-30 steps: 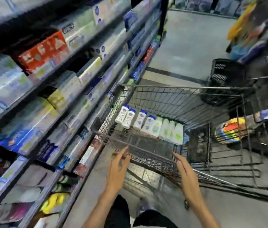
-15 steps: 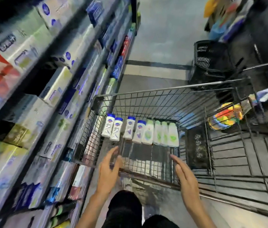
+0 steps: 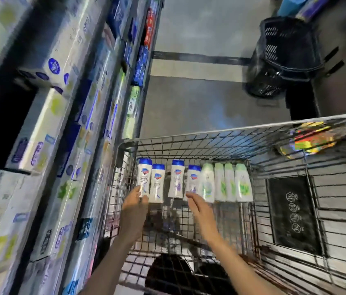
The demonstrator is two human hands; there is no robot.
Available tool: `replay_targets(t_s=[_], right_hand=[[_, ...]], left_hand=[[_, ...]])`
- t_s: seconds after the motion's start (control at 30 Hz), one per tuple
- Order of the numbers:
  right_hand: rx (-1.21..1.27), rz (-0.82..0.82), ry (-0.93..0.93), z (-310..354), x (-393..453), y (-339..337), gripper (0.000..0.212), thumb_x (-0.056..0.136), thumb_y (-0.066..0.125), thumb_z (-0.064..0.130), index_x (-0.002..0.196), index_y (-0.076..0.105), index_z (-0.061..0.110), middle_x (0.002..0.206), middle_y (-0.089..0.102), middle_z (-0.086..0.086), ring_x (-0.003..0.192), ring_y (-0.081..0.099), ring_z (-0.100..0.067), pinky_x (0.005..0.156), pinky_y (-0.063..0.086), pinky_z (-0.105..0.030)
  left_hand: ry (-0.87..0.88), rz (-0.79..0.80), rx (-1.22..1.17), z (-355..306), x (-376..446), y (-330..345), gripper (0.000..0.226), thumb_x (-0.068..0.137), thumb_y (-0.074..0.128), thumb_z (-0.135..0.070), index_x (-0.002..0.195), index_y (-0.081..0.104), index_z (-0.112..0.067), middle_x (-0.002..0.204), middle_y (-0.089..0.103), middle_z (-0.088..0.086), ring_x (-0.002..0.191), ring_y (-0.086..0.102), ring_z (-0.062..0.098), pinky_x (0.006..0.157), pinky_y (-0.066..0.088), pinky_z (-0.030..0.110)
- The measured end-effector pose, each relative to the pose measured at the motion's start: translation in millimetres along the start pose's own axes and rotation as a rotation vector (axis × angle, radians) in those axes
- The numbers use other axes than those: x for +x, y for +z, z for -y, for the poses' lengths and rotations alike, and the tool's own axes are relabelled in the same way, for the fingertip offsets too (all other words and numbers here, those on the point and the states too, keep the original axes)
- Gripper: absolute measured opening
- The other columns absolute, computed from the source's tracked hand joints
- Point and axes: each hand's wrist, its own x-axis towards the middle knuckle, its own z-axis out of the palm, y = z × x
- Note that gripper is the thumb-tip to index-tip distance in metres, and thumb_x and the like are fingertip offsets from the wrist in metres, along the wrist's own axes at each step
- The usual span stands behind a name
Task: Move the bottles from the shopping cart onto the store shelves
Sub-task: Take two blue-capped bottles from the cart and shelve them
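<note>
Bottles lie in 1 row across the floor of the shopping cart (image 3: 189,137), caps pointing away from the person: 4 white bottles with blue caps (image 3: 177,179) on the left and 4 pale green-capped bottles (image 3: 229,183) packed side by side on the right. The 2 leftmost blue-capped ones touch each other, and a narrow gap separates them from the third.

Both arms reach down into the basket from the near side. The left hand (image 3: 133,211) has its fingers extended and loosely together, with the fingertips at the bottom end of the leftmost bottle (image 3: 143,177); whether they grip it yet I cannot tell through the blur. The right hand (image 3: 199,207) is flat and relaxed, fingers straight, its tips at the base of the fourth blue-capped bottle (image 3: 193,180), holding nothing.

A black plastic panel (image 3: 291,211) with round symbols lies on the wire to the right of the bottles. Something brightly coloured (image 3: 310,139) shows through the far right corner of the mesh. The store shelves (image 3: 68,116) rise just beside the cart's left wall, crowded with white, blue and green boxes. A black basket (image 3: 284,54) stands on the grey floor (image 3: 199,99) well beyond the cart.

Above the bottles the cart is open-topped, and bare wire floor lies between the row and the near wall.
</note>
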Motion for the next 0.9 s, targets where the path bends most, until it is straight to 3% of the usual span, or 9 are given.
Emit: replay_targets(t_s=[0.13,0.23,0.3,0.43,0.6,0.7,0.8,0.83,0.9], right_hand=[[-0.005,0.094,0.172,-15,68,52,0.038,0.102,0.042,0.028,0.136,0.049,0.015,0.139,0.051,-0.003,0.129,0.046,-0.019,0.087,0.035,-0.004],[-0.077,0.139,0.220,-28,103,85,0.041,0.101,0.039,0.012,0.141,0.041,0.008,0.143,0.045,-0.011,0.133,0.041,-0.026,0.103,0.033,-0.021],[-0.113,0.155,0.253,-30,118,103,0.043,0.101,0.038,0.015,0.144,0.034,0.007,0.145,0.041,-0.013,0.132,0.040,-0.027,0.097,0.030,-0.018],[-0.068,0.081,0.319,-31,135,131,0.046,0.101,0.042,0.021,0.142,0.032,0.002,0.137,0.048,-0.016,0.124,0.048,-0.030,0.099,0.038,-0.032],[-0.066,-0.056,0.342,-34,154,146,0.022,0.094,0.057,0.018,0.104,0.055,-0.001,0.104,0.066,-0.019,0.081,0.061,-0.021,0.062,0.045,-0.022],[-0.281,0.027,0.336,-40,164,149,0.038,0.094,0.059,0.030,0.107,0.059,-0.006,0.107,0.063,-0.021,0.090,0.060,-0.023,0.076,0.047,-0.031],[-0.434,0.053,0.318,-40,161,146,0.037,0.093,0.057,0.039,0.075,0.054,0.007,0.102,0.062,-0.023,0.087,0.058,-0.024,0.070,0.035,-0.024],[-0.423,0.039,0.306,-39,158,142,0.036,0.093,0.058,0.038,0.075,0.053,0.007,0.101,0.061,-0.023,0.088,0.059,-0.026,0.068,0.033,-0.024],[-0.270,-0.018,0.301,-37,146,132,0.038,0.090,0.063,0.034,0.102,0.053,-0.001,0.096,0.061,-0.014,0.081,0.060,-0.022,0.062,0.038,-0.020]], left_hand=[[0.018,0.070,0.162,34,63,19,0.032,0.097,0.045,-0.016,0.126,0.051,-0.002,0.120,0.058,0.017,0.110,0.056,0.034,0.091,0.047,0.043],[-0.015,0.071,0.227,55,90,36,0.045,0.096,0.046,-0.014,0.139,0.038,-0.004,0.135,0.048,0.019,0.121,0.048,0.034,0.097,0.042,0.044],[-0.007,0.075,0.246,64,99,47,0.053,0.096,0.047,-0.013,0.144,0.029,-0.003,0.144,0.040,0.018,0.126,0.044,0.032,0.099,0.040,0.042],[-0.070,0.060,0.208,68,110,63,0.062,0.093,0.047,-0.004,0.148,0.019,-0.004,0.148,0.033,0.017,0.131,0.038,0.031,0.104,0.036,0.041],[-0.135,0.014,0.239,73,114,75,0.057,0.094,0.046,-0.003,0.146,0.024,-0.003,0.141,0.038,0.017,0.124,0.042,0.030,0.101,0.040,0.041],[-0.167,0.014,0.299,74,118,80,0.053,0.094,0.048,-0.005,0.143,0.028,-0.001,0.140,0.038,0.017,0.123,0.042,0.029,0.098,0.043,0.042],[-0.178,0.013,0.309,79,120,84,0.058,0.093,0.052,-0.007,0.144,0.027,0.000,0.143,0.035,0.018,0.126,0.040,0.030,0.098,0.045,0.042],[-0.178,0.008,0.302,81,121,86,0.058,0.092,0.053,-0.009,0.143,0.028,0.000,0.142,0.037,0.019,0.125,0.041,0.030,0.097,0.046,0.042],[-0.181,-0.005,0.290,84,124,90,0.057,0.094,0.053,-0.014,0.144,0.029,0.000,0.142,0.038,0.018,0.125,0.041,0.031,0.097,0.045,0.042]])
